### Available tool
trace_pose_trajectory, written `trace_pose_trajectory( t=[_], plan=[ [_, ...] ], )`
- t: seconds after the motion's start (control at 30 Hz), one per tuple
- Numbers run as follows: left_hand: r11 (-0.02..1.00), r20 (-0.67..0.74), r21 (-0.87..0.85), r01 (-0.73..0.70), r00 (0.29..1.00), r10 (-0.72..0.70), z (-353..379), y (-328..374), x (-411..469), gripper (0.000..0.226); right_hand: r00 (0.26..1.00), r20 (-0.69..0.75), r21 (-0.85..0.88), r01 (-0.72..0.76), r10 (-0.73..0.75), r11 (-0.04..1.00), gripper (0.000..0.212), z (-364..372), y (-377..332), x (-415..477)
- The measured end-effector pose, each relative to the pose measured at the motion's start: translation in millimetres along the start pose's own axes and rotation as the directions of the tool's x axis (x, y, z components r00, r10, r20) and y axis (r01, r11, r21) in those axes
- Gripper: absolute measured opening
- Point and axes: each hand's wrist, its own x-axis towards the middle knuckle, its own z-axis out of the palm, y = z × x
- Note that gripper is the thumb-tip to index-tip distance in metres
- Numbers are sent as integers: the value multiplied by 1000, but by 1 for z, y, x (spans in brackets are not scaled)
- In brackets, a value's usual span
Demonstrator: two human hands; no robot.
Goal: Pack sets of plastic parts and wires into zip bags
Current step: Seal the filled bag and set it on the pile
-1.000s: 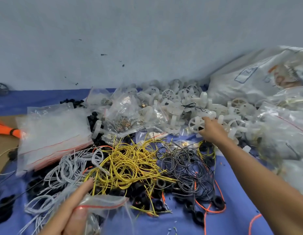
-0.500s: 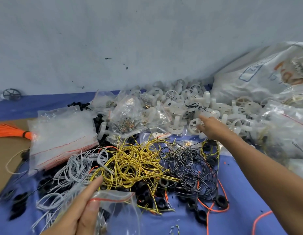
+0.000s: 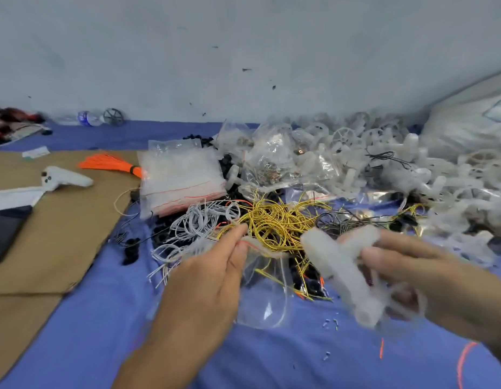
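White plastic part [image 3: 342, 265], blurred, gripped in R hand [image 3: 412, 265] fingers, at 3 o'clock of clear zip bag [image 3: 264, 301]. L hand [image 3: 204, 279] fingers pinch bag's red-striped rim. Yellow wires [image 3: 277, 223] piled at 12 o'clock of bag, on blue cloth [image 3: 103, 318].

A pale grey-blue wall [image 3: 243, 46] with dark specks rises behind a blue cloth-covered surface [image 3: 271, 360].

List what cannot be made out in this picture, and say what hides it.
Head view:
White plastic part in the right hand: shape lost to motion blur.
Zip bag pinched by the left hand: that hand hides its left side.
Dark phone: cut off by the left edge.
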Motion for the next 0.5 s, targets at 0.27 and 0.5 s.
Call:
trace_pose_trajectory(
  t=[0.27, 0.5],
  plan=[
    [896, 71, 380, -229, 973, 219, 16, -1, -29, 45, 928, -110, 103, -346, 357, 932, 19, 90, 48, 33],
    [902, 59, 359, -241, 970, 235, 14, -9, -33, 49, 973, -78, 440, -161, 215, 884, 33, 106, 43, 37]
  ],
)
